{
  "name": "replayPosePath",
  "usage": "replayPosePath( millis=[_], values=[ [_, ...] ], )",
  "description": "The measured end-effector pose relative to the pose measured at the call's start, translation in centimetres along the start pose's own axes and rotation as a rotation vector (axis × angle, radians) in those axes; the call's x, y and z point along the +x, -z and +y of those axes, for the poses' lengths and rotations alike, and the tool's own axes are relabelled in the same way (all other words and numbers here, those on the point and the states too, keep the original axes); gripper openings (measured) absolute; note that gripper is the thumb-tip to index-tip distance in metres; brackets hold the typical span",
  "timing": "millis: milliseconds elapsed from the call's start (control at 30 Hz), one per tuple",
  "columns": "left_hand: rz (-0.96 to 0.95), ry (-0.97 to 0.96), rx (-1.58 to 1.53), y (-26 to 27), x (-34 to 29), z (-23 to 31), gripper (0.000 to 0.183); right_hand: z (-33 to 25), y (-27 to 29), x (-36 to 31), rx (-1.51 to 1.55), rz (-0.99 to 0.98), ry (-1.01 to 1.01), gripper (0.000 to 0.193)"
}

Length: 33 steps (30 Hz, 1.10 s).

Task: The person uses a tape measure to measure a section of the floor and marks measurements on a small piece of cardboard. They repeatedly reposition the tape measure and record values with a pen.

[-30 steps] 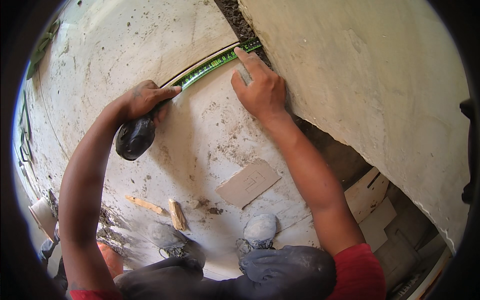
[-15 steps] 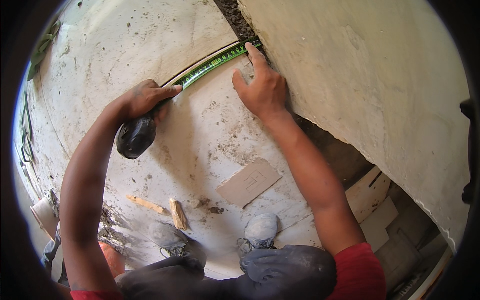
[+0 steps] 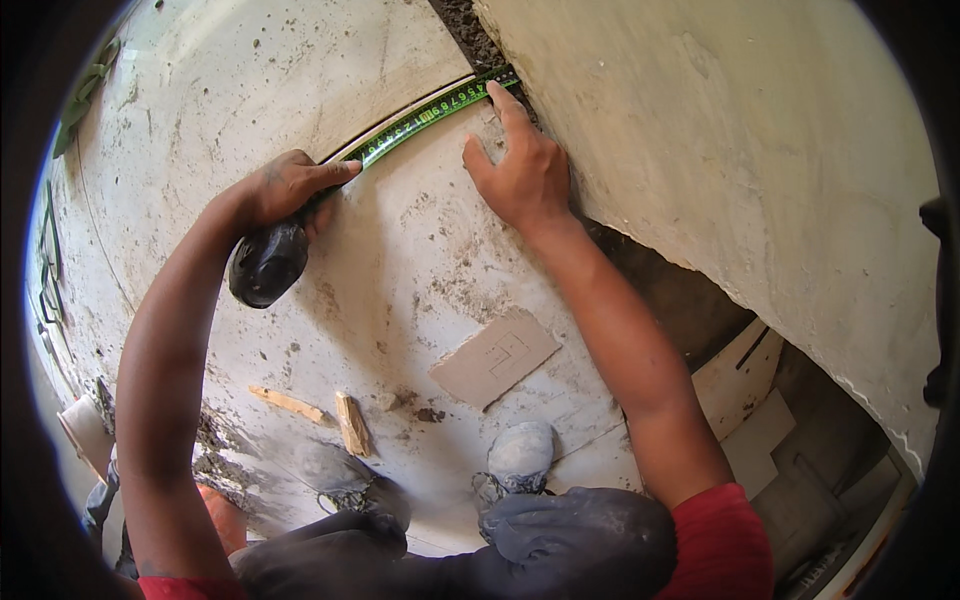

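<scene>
A green tape measure blade (image 3: 415, 123) with dark markings stretches over the pale floor, along a dark gap at a slab's edge, to the base of the wall. My left hand (image 3: 285, 190) is closed round the blade at its near-left end, thumb on top. The black tape case (image 3: 268, 265) hangs below that hand. At the far end, my right hand (image 3: 525, 170) touches the blade with its index fingertip. Its thumb is spread away from the index finger, and the other fingers are mostly hidden.
A pale wall or panel (image 3: 740, 130) rises on the right, with a dark opening (image 3: 670, 300) beneath its edge. A broken tile piece with drawn lines (image 3: 495, 360) and two wood scraps (image 3: 352, 425) lie near my dusty shoes (image 3: 521, 455). A white bucket (image 3: 88, 430) stands far left.
The view has shifted slightly. The blade's far end sits slightly farther away at the wall, and my left hand has risen a little with the tape. My right fingertip still touches the blade.
</scene>
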State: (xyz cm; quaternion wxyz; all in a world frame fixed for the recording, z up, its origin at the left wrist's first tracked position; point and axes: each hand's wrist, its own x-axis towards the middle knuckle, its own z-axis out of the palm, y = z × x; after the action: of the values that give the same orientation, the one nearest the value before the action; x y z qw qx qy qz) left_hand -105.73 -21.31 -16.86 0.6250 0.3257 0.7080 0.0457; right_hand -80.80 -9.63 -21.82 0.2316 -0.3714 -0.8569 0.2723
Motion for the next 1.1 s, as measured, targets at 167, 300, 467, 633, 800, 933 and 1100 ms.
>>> replayPosePath(
  millis=[167,300,467,633,800,933,1100],
  values=[
    [-0.006,0.017,-0.025,-0.1,0.2,-0.2,0.067,-0.1,0.0,0.2,-0.01,-0.003,0.008,0.063],
    [0.002,0.032,-0.042,-0.1,0.1,-0.2,0.066,-0.3,-0.1,0.5,-0.016,0.006,-0.032,0.064],
    [-0.008,0.048,-0.028,0.0,0.2,0.0,0.066,-0.9,0.2,0.6,0.028,-0.069,-0.213,0.065],
    [-0.011,0.068,-0.05,0.0,0.0,0.1,0.068,-1.4,0.4,1.2,-0.024,-0.103,-0.172,0.064],
    [-0.019,0.067,-0.064,0.0,0.0,0.2,0.068,-1.9,0.3,1.5,-0.048,-0.115,-0.194,0.063],
    [-0.014,0.071,-0.053,0.0,0.0,0.1,0.068,-2.0,0.1,1.5,-0.077,-0.121,-0.199,0.062],
    [-0.011,0.075,-0.049,0.0,0.1,0.1,0.069,-1.6,0.0,1.7,-0.092,-0.112,-0.166,0.061]
  ],
)
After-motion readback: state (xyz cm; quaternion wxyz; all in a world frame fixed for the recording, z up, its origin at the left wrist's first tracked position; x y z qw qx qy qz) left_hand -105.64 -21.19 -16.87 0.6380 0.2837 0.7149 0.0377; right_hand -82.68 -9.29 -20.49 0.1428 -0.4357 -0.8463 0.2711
